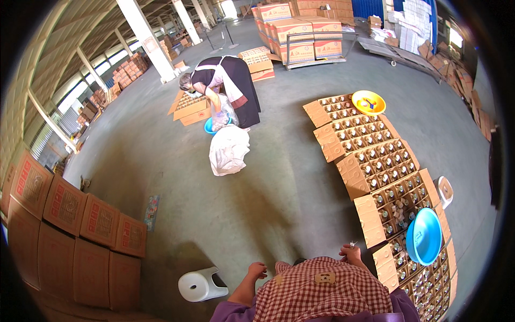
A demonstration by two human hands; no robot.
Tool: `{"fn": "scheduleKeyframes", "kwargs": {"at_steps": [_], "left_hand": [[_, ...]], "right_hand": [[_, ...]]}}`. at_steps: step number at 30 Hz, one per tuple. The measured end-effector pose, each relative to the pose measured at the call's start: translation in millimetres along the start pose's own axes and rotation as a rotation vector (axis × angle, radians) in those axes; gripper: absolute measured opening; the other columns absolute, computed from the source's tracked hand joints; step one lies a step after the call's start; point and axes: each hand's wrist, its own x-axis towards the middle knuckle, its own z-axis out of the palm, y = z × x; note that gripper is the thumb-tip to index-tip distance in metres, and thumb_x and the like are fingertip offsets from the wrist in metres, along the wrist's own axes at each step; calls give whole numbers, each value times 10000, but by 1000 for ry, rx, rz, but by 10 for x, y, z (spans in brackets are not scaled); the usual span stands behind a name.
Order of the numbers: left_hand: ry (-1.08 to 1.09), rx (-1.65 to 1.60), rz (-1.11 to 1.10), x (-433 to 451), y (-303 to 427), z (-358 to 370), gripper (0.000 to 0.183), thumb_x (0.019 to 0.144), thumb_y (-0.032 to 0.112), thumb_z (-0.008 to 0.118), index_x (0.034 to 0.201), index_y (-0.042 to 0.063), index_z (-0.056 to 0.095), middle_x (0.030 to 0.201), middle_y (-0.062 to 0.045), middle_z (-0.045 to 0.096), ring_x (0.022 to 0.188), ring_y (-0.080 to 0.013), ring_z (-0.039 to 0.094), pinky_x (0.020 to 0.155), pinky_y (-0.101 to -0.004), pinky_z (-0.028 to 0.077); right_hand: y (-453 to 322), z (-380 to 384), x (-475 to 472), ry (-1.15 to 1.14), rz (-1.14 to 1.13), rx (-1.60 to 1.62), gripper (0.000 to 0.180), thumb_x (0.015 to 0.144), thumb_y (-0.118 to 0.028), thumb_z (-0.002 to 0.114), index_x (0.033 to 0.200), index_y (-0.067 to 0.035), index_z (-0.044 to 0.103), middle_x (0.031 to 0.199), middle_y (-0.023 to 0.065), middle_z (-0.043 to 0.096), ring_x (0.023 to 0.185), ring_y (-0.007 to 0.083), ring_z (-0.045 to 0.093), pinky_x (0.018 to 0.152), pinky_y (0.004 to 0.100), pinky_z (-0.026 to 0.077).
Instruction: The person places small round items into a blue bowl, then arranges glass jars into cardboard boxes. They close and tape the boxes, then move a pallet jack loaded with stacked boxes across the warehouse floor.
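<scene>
My left hand (257,270) hangs beside the checked apron (322,283), its fingers loosely curled with nothing visible in them. My right hand (351,254) pinches a small white object (353,244), too small to identify. That hand is nearest to the flaps of the open cardboard cartons (369,221) on my right. Divided compartments in these cartons hold glass bottles (401,188), many with white tops. Loose pale caps (398,213) lie heaped over some compartments. A blue plastic basin (423,237) rests tilted on the nearer cartons.
A white stool (197,285) stands at left, another (444,191) beyond the cartons. Stacked cartons (64,205) line the left side. Ahead, a person (229,80) bends over a blue basin (209,126) beside a white sack (229,151). A yellow basin (368,96) sits on the far carton.
</scene>
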Motion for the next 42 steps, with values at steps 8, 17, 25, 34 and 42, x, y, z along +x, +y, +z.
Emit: {"fn": "scheduleKeyframes", "kwargs": {"at_steps": [8, 17, 25, 34, 42], "left_hand": [[-15, -31, 4, 123, -114, 11, 328, 739, 78, 548, 1060, 45, 490, 773, -137, 593, 514, -252, 596, 382, -321, 469], [-9, 28, 33, 146, -148, -23, 358, 740, 83, 531, 1092, 37, 485, 825, -147, 602, 561, -251, 615, 406, -313, 489], [-24, 61, 19, 154, -133, -33, 352, 740, 102, 532, 1083, 33, 492, 839, -136, 608, 575, -236, 620, 424, -303, 496], [-26, 131, 52, 80, -34, -42, 354, 743, 87, 533, 1090, 33, 489, 808, -131, 608, 562, -236, 617, 422, -301, 493], [-7, 91, 48, 39, 6, -20, 351, 742, 79, 531, 1087, 29, 491, 789, -130, 604, 551, -237, 613, 414, -300, 487]], "right_hand": [[61, -20, 25, 0, -14, 4, 406, 663, -90, 588, 1028, 37, 465, 679, 130, 576, 380, 185, 495, 304, 269, 368], [55, 14, 8, -4, -28, -25, 405, 675, -87, 582, 1038, 48, 464, 708, 138, 577, 418, 184, 508, 351, 284, 419], [95, 1, 29, -3, -9, -23, 409, 680, -82, 586, 1043, 58, 459, 700, 137, 577, 419, 185, 512, 355, 288, 423], [115, -16, 21, -9, 6, -20, 410, 676, -82, 590, 1043, 51, 462, 685, 132, 576, 408, 182, 509, 341, 278, 413], [135, -35, 56, -9, 16, -26, 415, 681, -85, 592, 1052, 41, 456, 677, 125, 577, 383, 182, 501, 322, 277, 401]]}}
